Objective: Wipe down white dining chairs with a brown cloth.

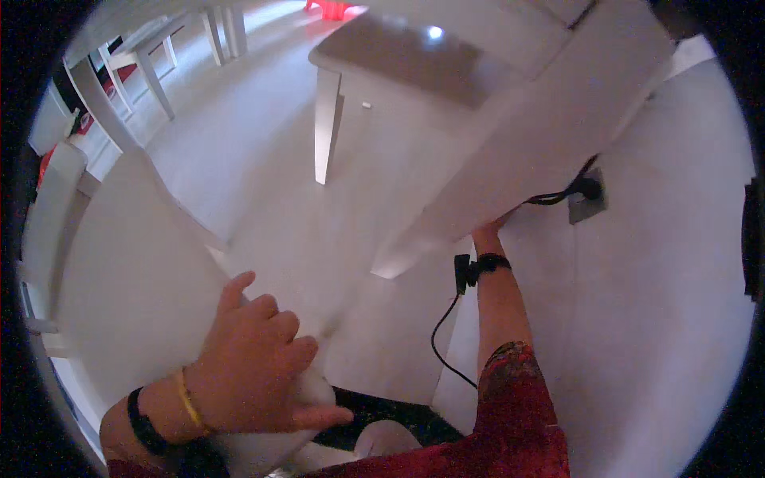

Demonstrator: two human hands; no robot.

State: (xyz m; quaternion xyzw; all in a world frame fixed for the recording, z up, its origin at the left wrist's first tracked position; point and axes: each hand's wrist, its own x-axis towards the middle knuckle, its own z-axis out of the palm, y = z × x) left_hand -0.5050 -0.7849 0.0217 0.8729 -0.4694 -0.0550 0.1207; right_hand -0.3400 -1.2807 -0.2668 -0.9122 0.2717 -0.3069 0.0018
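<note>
My left hand (263, 352) rests on the rounded end of a pale piece of furniture (143, 269), its fingers bent and the thumb spread to the right. A yellow band and a black strap circle that wrist. My right hand (490, 228) reaches behind a pale furniture panel (514, 149), close to the wall; its fingers are hidden, so what they touch cannot be told. A black strap with a small device (462, 273) and a cable is on the right wrist. Beyond that hand, black cables (553, 196) run to a plug (588, 188) in a wall socket (587, 209).
A table with a glossy top (406, 60) stands ahead, with a tapered leg (326, 131). A small white object (366, 105) lies on the floor. White chairs (140, 63) stand at the upper left, a red object (329, 8) at the top. The wall (645, 287) borders the right.
</note>
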